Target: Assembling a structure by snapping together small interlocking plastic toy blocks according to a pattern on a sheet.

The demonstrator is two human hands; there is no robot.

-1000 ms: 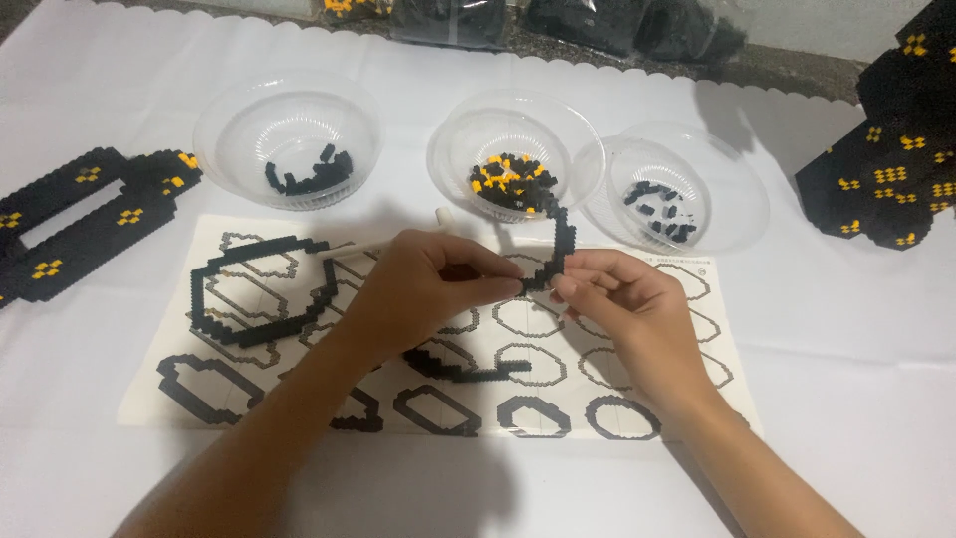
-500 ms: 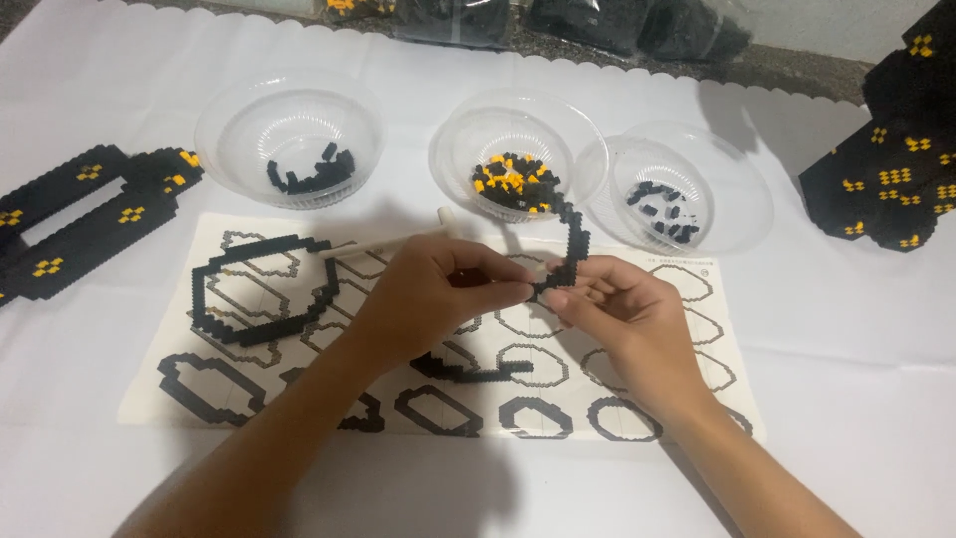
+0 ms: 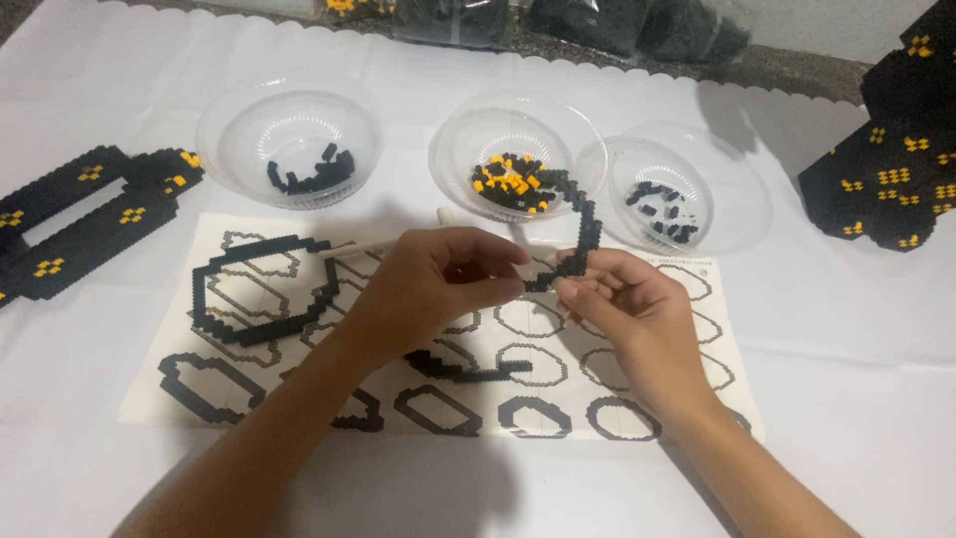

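**Two hands on a curved black brick strip**

On the far left of the white tablecloth (image 3: 119, 468) lies a flat black panel (image 3: 70, 214) of small bricks dotted with yellow squares. Beside it, the paper template sheet (image 3: 299, 399) printed with ring outlines carries a built black ring (image 3: 261, 289) and, lower down, a short black arc (image 3: 463, 371). Behind the sheet stand three clear plastic bowls: the left bowl (image 3: 239, 120) with black pieces, the middle bowl (image 3: 468, 130) with black and yellow pieces, the right bowl (image 3: 737, 189) with a few dark ones.

Over the sheet's middle, the left hand (image 3: 428, 284) has its fingertips pinched together at the lower end of a curved black strip (image 3: 583, 224). The right hand (image 3: 627, 304) pinches that same end from the other side, fingers closed on it. The strip arcs upward from the fingers, in front of the middle bowl's rim. At the far right sits a black block structure (image 3: 891, 169) with yellow marks.
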